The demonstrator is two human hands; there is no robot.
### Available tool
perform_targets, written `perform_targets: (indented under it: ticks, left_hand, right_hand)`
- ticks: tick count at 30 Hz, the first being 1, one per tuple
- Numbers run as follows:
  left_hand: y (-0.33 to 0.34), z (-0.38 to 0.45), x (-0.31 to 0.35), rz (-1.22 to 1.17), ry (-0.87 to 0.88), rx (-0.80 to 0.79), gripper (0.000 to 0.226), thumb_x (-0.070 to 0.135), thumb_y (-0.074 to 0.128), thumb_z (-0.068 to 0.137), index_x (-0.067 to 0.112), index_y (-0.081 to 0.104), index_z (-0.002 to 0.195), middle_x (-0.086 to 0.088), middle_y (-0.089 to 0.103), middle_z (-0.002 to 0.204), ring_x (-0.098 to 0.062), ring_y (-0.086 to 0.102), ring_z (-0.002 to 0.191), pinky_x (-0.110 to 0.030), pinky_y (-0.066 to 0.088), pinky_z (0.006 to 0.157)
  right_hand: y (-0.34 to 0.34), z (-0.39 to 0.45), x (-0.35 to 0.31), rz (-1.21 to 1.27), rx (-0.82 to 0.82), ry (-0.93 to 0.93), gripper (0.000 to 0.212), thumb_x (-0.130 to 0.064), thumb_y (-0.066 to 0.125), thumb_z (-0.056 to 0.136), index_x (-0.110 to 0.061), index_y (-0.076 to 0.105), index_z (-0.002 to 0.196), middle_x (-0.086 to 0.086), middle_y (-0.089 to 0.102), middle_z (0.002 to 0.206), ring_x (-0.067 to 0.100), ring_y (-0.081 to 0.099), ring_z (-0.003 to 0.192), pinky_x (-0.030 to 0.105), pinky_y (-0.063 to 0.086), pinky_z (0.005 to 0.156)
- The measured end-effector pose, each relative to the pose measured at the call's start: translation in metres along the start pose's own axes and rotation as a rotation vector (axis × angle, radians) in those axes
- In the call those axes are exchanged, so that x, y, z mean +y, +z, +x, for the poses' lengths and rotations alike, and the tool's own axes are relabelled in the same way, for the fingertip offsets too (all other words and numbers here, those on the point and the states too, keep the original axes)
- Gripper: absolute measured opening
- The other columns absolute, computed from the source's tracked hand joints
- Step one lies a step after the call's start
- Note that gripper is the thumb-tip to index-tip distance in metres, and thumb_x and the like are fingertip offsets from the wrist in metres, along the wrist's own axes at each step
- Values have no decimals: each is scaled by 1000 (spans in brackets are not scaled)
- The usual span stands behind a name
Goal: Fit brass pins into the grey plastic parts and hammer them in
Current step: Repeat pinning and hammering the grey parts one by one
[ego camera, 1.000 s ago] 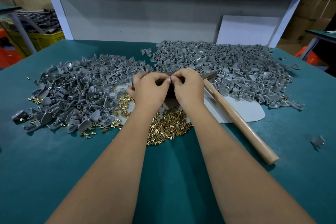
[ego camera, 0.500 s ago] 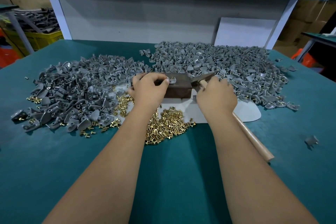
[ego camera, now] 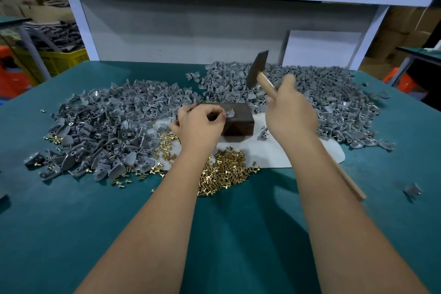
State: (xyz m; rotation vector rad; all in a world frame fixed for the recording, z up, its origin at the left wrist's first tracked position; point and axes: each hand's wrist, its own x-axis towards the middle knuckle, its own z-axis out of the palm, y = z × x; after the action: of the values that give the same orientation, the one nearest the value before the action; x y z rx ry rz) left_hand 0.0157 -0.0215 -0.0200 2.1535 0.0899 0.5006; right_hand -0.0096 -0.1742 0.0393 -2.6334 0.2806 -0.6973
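Two hands are at work over the block. My right hand (ego camera: 290, 107) is curled round the smooth, pale wooden handle of the hammer (ego camera: 259, 71), gripping close below the head. The dark metal head is raised and tilted above the far heap, blurred; the free end of the handle slants down past my forearm to the table. My left hand (ego camera: 199, 124) rests on the near left part of the dark rectangular block (ego camera: 238, 122), fingertips pinching one small grey plastic part (ego camera: 230, 113) that sits on the block's top face with a glint of brass in it. Whether the pin is fully seated I cannot tell.

Loose brass pins (ego camera: 224, 172), short and shiny, lie in a heap just in front of the block, partly on a flat white sheet (ego camera: 274, 153) with rounded edges. Curved, matte grey plastic parts lie in two broad heaps: one at left (ego camera: 107, 126), one behind and to the right (ego camera: 322, 95). All rest on a teal table (ego camera: 238, 234).
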Motion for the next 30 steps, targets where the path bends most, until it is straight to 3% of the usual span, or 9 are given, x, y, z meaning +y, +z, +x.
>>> perform_targets:
  ticks: [3,6,10,14,19,23,25,28,30]
  left_hand:
    - [0,0,-2,0,-11,0,13,43,65,88,41,73,99,23,60,104,-13,28,130,-39,15,96]
    - [0,0,-2,-13,-25,8,13,45,66,88,41,74,98,26,60,101,-11,28,129,-37,13,94]
    - [2,1,0,-23,-49,6,5,44,67,87,45,72,87,32,57,92,-10,29,128,-32,10,86]
    - [3,2,-3,-1,-52,23,8,47,66,87,44,73,90,26,63,102,-11,28,130,-37,14,91]
    - [6,3,-5,-33,-63,41,9,47,69,86,42,74,91,23,65,108,-8,28,130,-42,14,101]
    - [5,2,-4,2,-69,38,11,49,65,87,45,73,93,21,66,114,-10,29,131,-44,20,101]
    - [4,2,-4,-15,-70,41,11,49,66,86,44,74,93,20,66,116,-9,29,131,-43,19,101]
    - [5,1,-3,-34,-86,42,11,48,69,85,42,74,92,16,65,118,-10,29,132,-42,17,103]
    - [5,1,-4,-22,-89,43,12,49,68,86,42,74,94,15,64,121,-10,29,132,-42,18,103]
  right_hand:
    - [-14,-2,-8,192,-110,-115,33,-20,48,96,-27,45,127,5,61,108,24,58,80,37,48,63]
    - [-22,-3,-11,306,-140,-132,49,-16,48,94,-40,46,137,-8,55,135,23,55,114,38,48,91]
    - [-20,-9,-7,306,-48,-103,51,-16,44,95,-43,45,138,-12,55,136,20,59,110,34,51,82]
    - [-11,-19,-10,141,-267,-167,52,-17,43,95,-45,43,138,-10,61,129,23,63,101,42,55,82]
    - [-21,-10,-13,214,-60,-165,56,-15,41,93,-48,42,138,-15,57,133,19,60,109,30,48,73]
    - [-12,-20,-11,39,-249,-226,53,-15,43,94,-48,43,135,-8,64,125,25,63,102,38,54,79]
    - [-14,-18,-13,25,-169,-228,55,-16,42,95,-50,39,138,-10,63,126,26,61,109,38,54,81]
    - [-16,-19,-13,-10,40,-269,57,-18,45,95,-55,34,137,-4,68,115,28,65,98,32,44,65]
    - [-10,-26,-14,-116,-59,-321,61,-16,46,94,-59,32,135,-1,68,113,29,64,94,32,39,63]
